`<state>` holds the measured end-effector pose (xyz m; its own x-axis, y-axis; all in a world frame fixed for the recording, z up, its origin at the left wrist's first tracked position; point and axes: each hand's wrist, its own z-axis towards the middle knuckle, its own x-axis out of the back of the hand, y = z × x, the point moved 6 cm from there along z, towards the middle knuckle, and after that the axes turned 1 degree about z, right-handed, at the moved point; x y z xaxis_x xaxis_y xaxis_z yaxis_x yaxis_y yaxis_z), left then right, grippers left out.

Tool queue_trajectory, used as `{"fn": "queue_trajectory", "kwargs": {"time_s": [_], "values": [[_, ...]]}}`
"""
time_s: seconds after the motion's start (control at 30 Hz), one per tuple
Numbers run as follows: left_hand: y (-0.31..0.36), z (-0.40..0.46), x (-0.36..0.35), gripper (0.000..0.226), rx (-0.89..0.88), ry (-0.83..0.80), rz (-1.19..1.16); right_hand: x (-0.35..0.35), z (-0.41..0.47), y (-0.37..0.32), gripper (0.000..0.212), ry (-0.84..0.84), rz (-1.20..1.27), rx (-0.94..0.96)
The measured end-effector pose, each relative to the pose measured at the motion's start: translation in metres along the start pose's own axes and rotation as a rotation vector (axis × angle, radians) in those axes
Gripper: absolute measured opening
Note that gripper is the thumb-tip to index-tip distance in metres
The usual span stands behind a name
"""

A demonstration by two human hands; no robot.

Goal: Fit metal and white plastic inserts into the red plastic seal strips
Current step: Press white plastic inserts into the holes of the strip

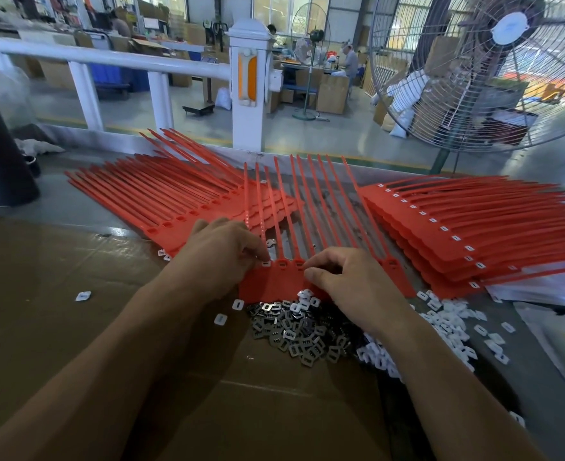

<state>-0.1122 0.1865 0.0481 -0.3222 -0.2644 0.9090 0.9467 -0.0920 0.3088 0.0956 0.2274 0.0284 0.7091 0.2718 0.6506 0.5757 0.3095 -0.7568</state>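
A: What is seen of the surface and the room?

B: A grey tabletop [74,207] is shown, partly covered by brown cardboard [58,294]. A white railing [108,58] runs behind it at 12 o'clock, and a large fan [494,71] stands at 2 o'clock. A factory floor with boxes is seen beyond.

A: Where is the strip sheet being worked on, and how is it turned?

B: The sheet [284,281] lies at the centre, between the two hands. Its long axis runs from 6 to 12 o'clock, tails pointed away, heads nearest the person. One stack [174,197] is fanned at 10 o'clock, another stack [467,234] at 3 o'clock.

A: And the inserts?

B: Metal inserts [294,331] are heaped at 6 o'clock of the sheet; white inserts [450,324] are spread just right of them.

A: The hands?

B: The left hand [221,257] is curled, its fingers pressed on a head socket. The right hand [351,281] is curled on the sheet, thumb and forefinger drawn together; whether anything is pinched cannot be told.
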Motion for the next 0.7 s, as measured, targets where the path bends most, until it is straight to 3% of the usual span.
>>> {"fn": "queue_trajectory", "kwargs": {"time_s": [0.27,0.5,0.7], "values": [[0.02,-0.004,0.0,0.03,-0.105,-0.054,0.248,0.003,-0.001,-0.002,0.003,-0.056,-0.013,0.006],[0.037,-0.006,0.002,0.031,-0.123,-0.046,0.394,0.004,-0.005,-0.007,0.009,-0.206,-0.052,0.043],[0.032,-0.005,0.0,0.031,-0.058,-0.053,0.313,-0.003,-0.005,-0.016,0.008,-0.177,-0.224,0.112]]}}
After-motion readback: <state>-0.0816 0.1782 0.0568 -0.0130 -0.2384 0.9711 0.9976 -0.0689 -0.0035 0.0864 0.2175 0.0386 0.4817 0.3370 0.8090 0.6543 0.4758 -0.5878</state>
